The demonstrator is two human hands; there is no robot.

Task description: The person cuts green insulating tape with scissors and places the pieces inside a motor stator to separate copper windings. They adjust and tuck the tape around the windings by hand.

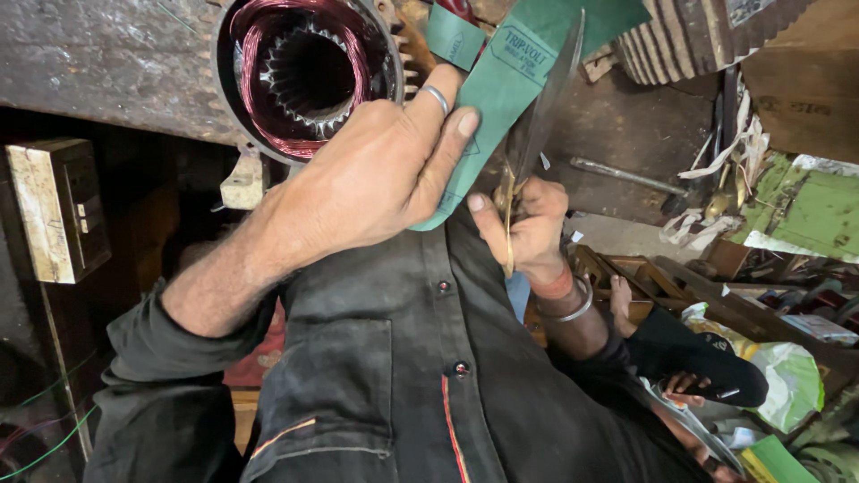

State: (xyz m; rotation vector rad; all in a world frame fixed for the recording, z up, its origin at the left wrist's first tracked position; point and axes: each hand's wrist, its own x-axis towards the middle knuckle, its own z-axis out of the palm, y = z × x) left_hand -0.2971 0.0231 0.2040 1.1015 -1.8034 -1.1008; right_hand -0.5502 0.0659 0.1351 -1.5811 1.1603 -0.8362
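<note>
Insulation paper (510, 85), a green strip with printed labels, runs on a slant through the upper middle of the view, its long axis going from the lower left near the person's chest up to the right and out past the top edge. The left hand (376, 174) pinches the lower end of the strip, thumb on the face and fingers behind it, a plain ring on one finger; this hand lies over the strip's left side and covers its bottom corner. Just to the right, the right hand (528, 228) is closed around the brass-coloured handles of a pair of scissors (537, 116), whose dark blades point upward and lie along the strip's right edge, roughly parallel to its length. So the paper sits between the two hands, left of the blades and right of the gripping palm, with the left hand nearer its lower end. Behind the left hand a motor stator (309, 72) with reddish copper windings faces the camera. Below, the person's dark button shirt (403, 358) fills the frame. A second folded piece of green paper (810, 215) lies among scraps at the right, and a wooden box (58, 210) stands at the left.
</note>
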